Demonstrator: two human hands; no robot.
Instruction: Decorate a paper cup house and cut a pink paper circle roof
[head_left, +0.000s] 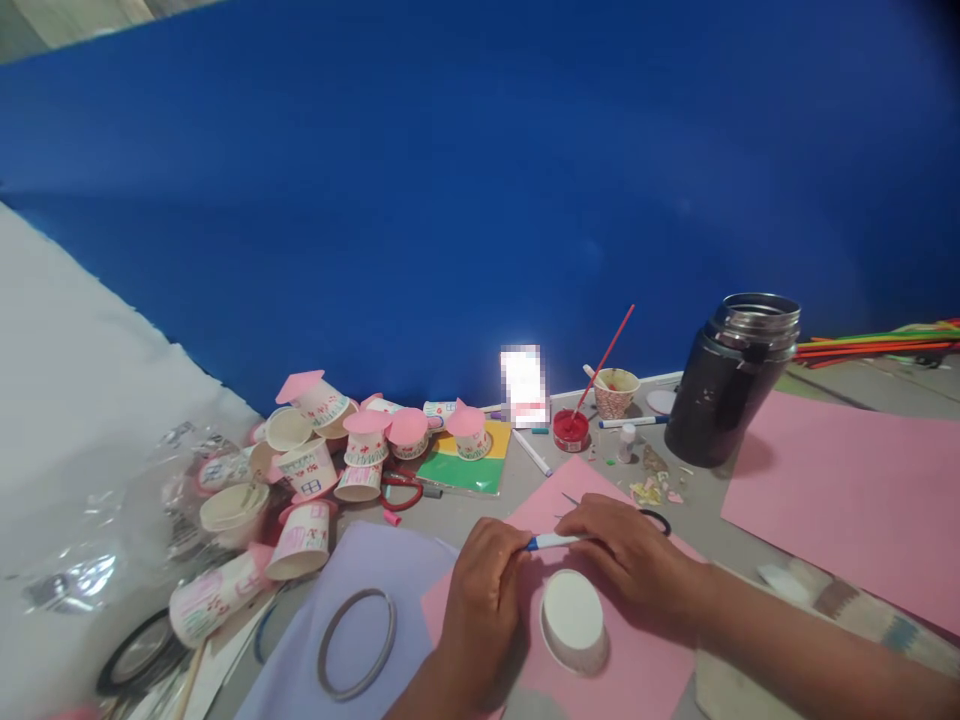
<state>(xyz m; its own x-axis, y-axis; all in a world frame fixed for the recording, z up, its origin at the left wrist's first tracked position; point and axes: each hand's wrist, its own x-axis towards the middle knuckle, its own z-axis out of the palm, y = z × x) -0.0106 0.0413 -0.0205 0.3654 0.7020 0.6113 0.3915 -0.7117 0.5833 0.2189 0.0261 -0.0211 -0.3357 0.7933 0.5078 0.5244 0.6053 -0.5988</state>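
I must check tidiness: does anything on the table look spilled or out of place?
Yes: yellow and pink scraps lie scattered beside the black flask, like litter. At left, a decorated cup lies sideways; several others stand upright.

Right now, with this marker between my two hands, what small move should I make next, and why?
I'd probably ease your hands apart and try uncapping the marker: your left hand pinches its blue end, which looks like a cap, while your right hand holds the other end. The white cup sits close by on the pink paper.
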